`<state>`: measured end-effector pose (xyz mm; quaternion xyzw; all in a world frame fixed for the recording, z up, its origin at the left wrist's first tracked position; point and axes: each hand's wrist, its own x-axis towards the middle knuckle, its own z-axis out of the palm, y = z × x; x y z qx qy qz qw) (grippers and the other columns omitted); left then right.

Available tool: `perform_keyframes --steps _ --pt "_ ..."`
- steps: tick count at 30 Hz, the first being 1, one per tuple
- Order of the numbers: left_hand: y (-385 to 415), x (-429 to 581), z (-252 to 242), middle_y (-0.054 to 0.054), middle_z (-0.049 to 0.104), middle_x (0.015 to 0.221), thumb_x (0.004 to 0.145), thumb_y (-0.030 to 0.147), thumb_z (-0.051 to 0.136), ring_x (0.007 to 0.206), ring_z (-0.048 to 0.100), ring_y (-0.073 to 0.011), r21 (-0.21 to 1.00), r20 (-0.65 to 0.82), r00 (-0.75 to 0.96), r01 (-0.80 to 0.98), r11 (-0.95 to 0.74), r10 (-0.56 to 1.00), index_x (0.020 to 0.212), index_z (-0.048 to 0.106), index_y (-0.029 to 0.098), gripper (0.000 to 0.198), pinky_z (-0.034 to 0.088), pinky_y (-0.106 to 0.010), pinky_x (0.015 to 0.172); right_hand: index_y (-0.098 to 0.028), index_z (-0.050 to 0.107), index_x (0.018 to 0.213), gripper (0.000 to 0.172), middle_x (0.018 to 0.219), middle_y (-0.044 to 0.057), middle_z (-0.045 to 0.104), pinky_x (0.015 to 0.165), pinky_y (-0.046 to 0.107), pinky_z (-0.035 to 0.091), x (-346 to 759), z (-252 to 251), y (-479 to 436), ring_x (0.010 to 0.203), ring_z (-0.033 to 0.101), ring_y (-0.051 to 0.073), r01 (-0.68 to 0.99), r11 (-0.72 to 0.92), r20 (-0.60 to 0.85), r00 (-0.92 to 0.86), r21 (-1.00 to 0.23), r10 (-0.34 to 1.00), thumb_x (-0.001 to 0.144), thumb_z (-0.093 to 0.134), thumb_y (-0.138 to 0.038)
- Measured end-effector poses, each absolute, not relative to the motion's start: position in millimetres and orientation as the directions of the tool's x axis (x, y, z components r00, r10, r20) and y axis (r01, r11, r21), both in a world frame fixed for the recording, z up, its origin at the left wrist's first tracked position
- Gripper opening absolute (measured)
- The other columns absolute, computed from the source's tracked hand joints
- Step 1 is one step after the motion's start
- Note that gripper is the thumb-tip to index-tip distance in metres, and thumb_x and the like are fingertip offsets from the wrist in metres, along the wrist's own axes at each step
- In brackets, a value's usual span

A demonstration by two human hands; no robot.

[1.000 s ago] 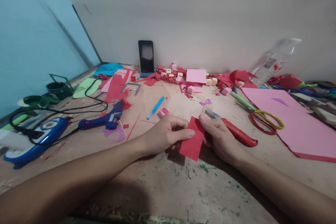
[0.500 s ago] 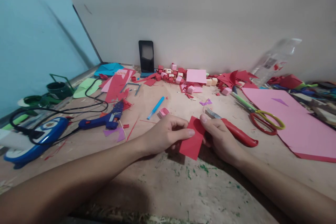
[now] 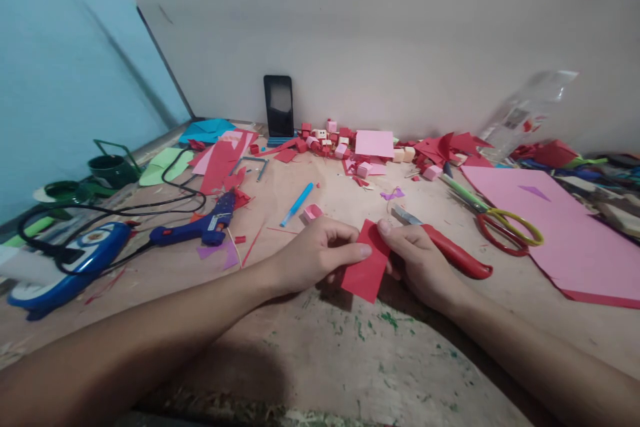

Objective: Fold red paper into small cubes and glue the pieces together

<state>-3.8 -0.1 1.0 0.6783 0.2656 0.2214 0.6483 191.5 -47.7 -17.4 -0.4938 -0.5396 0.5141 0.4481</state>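
Between my two hands a small red paper rectangle (image 3: 366,273) is held tilted, a little above the table. My left hand (image 3: 323,257) pinches its left edge, thumb on top and the other fingers beneath. At its upper right, my right hand (image 3: 417,263) grips it with the thumb over the edge; most of that hand's fingers are hidden. Just beyond my left hand sits a small open pink paper box (image 3: 313,212), with a blue pen (image 3: 297,204) near it. A red-handled knife (image 3: 457,253) lies right beside my right hand.
Scissors (image 3: 510,230) rest by large pink sheets (image 3: 575,240) on the right. A blue glue gun (image 3: 200,228) with a black cord lies left, near a blue-and-white device (image 3: 75,267). Along the wall are a phone (image 3: 279,107), several small paper cubes (image 3: 327,140) and a plastic bottle (image 3: 525,117).
Hardly anything differs. My right thumb has shifted very slightly left along the paper's upper edge; both hands keep their hold on it.
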Motion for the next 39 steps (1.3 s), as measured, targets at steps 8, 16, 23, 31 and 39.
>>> perform_keyframes --steps 8,16,23,31,39 --pt "1 -4 1 0.003 0.050 0.049 0.091 0.044 0.064 0.044 0.043 -0.0068 0.995 -0.028 0.752 0.081 -0.050 0.659 0.061 0.052 0.017 0.042 0.030 -0.020 0.046 -0.021 0.053 0.046 0.071 0.042 -0.003 0.044 0.046 0.029 0.018 192 -16 -48 0.042 0.030 0.009 0.110 -0.017 -0.033 -0.140 -0.994 0.990 0.086 0.068 -0.078" --pt "2 -3 0 0.005 0.049 0.047 0.090 0.043 0.064 0.042 0.043 -0.0070 0.996 0.017 0.712 0.052 -0.077 0.702 0.062 0.055 0.017 0.039 0.029 -0.020 0.045 -0.020 0.061 0.052 0.068 0.046 -0.001 0.051 0.043 0.027 0.023 192 -11 -48 0.042 0.040 0.010 0.137 0.016 -0.013 -0.206 -0.990 0.978 0.087 0.069 -0.077" --pt "4 -3 -4 0.004 0.050 0.051 0.091 0.046 0.063 0.045 0.044 -0.0074 0.993 0.031 0.692 0.063 -0.103 0.722 0.063 0.054 0.017 0.041 0.031 -0.020 0.046 -0.018 0.068 0.058 0.062 0.053 0.002 0.061 0.047 0.025 0.033 192 -14 -48 0.047 0.048 0.011 0.056 0.006 -0.008 -0.237 -0.998 0.971 0.091 0.070 -0.070" --pt "5 -3 -1 0.005 0.050 0.055 0.091 0.046 0.068 0.049 0.043 -0.0071 0.992 0.070 0.618 0.039 -0.119 0.783 0.066 0.058 0.015 0.041 0.030 -0.020 0.048 -0.017 0.072 0.067 0.049 0.067 0.003 0.066 0.065 0.029 0.045 198 -23 -48 0.063 0.057 0.016 0.013 -0.039 -0.041 -0.243 -0.999 0.969 0.088 0.079 -0.061" --pt "5 -3 -3 0.005 0.050 0.055 0.093 0.043 0.067 0.048 0.043 -0.0067 0.993 0.078 0.625 0.020 -0.116 0.777 0.066 0.060 0.015 0.039 0.030 -0.020 0.048 -0.018 0.071 0.066 0.049 0.065 0.002 0.064 0.066 0.030 0.044 197 -20 -48 0.064 0.055 0.016 0.015 -0.046 -0.048 -0.231 -0.999 0.972 0.085 0.080 -0.062"
